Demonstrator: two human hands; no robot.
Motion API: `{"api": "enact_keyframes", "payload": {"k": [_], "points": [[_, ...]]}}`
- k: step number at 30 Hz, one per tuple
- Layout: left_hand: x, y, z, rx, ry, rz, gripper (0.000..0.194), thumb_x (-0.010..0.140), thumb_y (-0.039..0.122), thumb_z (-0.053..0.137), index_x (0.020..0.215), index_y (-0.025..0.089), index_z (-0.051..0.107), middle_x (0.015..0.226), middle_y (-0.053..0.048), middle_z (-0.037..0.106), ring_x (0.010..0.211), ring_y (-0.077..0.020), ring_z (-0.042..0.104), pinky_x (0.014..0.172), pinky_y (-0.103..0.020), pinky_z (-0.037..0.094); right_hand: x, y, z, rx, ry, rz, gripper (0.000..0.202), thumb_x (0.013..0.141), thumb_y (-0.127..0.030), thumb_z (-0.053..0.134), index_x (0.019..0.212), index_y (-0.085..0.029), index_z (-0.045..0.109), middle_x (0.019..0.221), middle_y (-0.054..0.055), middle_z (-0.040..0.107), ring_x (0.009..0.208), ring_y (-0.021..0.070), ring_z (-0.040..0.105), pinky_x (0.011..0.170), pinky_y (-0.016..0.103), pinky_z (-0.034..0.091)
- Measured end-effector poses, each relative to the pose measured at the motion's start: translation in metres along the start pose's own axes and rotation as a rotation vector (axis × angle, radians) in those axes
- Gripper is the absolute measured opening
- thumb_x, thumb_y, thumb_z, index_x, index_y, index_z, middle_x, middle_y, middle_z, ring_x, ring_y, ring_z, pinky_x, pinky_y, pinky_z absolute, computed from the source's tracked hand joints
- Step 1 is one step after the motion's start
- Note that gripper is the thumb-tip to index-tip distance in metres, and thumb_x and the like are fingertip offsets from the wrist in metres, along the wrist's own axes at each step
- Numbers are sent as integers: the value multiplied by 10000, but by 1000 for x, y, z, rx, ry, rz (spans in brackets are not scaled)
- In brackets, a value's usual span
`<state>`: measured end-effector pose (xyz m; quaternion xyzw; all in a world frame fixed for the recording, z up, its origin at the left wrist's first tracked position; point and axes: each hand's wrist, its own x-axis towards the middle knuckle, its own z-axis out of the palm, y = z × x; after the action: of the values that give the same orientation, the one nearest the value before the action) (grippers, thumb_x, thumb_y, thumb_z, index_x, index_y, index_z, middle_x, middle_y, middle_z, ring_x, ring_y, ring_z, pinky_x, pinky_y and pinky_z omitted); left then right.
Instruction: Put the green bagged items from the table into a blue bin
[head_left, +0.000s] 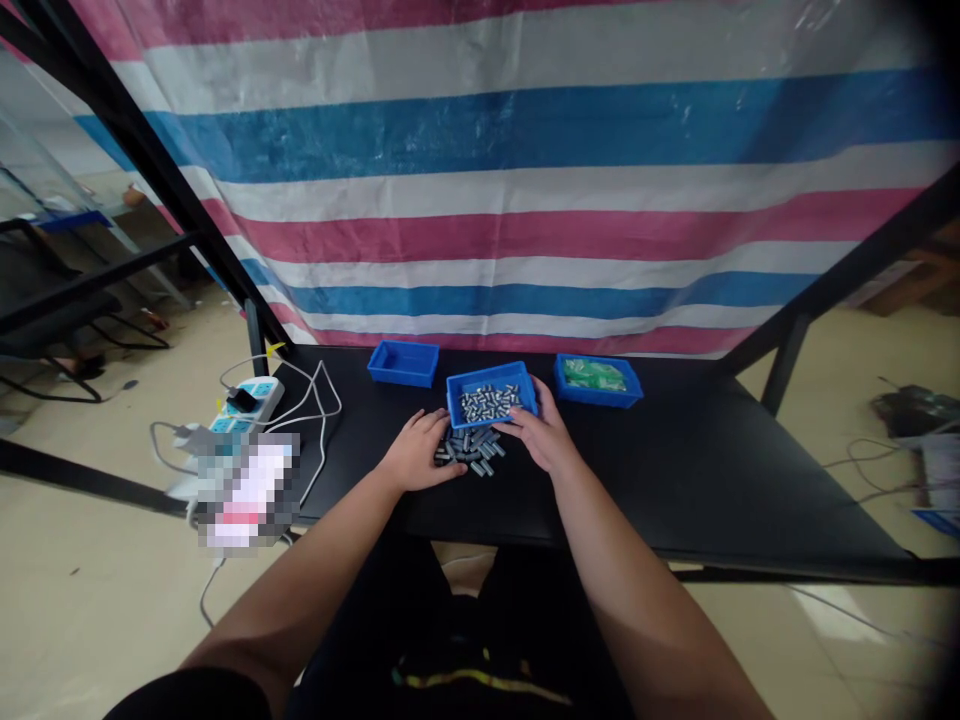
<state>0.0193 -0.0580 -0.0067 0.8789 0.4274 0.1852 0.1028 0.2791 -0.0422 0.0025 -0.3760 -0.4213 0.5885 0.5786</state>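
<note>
My right hand [538, 425] grips the right side of a blue tray [454, 393], its thumb over the near edge. Many small metallic cylinders [489, 402] lie inside that tray. Below its near edge, a loose pile of similar grey cylinders [480, 450] rests on the black table. My left hand [420, 450] lies at the left side of the pile, fingers apart and thumb stretched along the pile's near side; its fingertips reach close to the tray's left corner. Whether any cylinder is under its fingers cannot be made out.
An empty blue tray [405, 363] stands at the back left. Another blue tray [636, 390] holds green packets [594, 375] at the back right. A power strip [259, 400] with white cables and a blurred lit device [247, 495] lie at the table's left edge [304, 505].
</note>
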Motion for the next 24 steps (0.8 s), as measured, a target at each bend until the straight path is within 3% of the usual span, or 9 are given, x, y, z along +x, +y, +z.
{"api": "enact_keyframes", "payload": {"k": [5,11,17,24], "points": [[1,2,-1,12,-3,3,860,798,696,637,1461,178,456,1465,-178,537,1429,-344,425,1221,-578,256,-3,2,6,-63,-6,-61,789,745,-348,784,1421,-400,382,1276,30,591,1138,280,634,879,575,603],[2,3,-1,41,-30,-14,888,813,694,617,1483,145,422,1495,-193,506,1453,-322,396,1228,-553,248,-5,2,4,-326,43,-292,800,763,-358,793,1461,-295,406,1261,87,610,1066,267,652,934,494,581],[2,5,-2,66,-42,-32,850,827,694,592,1455,139,456,1504,-184,497,1458,-312,388,1240,-530,234,-6,3,9,-487,88,-529,623,797,-315,749,1366,-249,506,1302,108,595,1084,256,637,918,426,575],[3,9,-2,76,-21,-37,791,834,654,598,1439,161,471,1471,-166,532,1431,-321,421,1234,-528,249,-2,13,14,-591,256,-613,423,828,-258,674,1233,-218,558,1121,69,639,990,226,637,869,378,552]]}}
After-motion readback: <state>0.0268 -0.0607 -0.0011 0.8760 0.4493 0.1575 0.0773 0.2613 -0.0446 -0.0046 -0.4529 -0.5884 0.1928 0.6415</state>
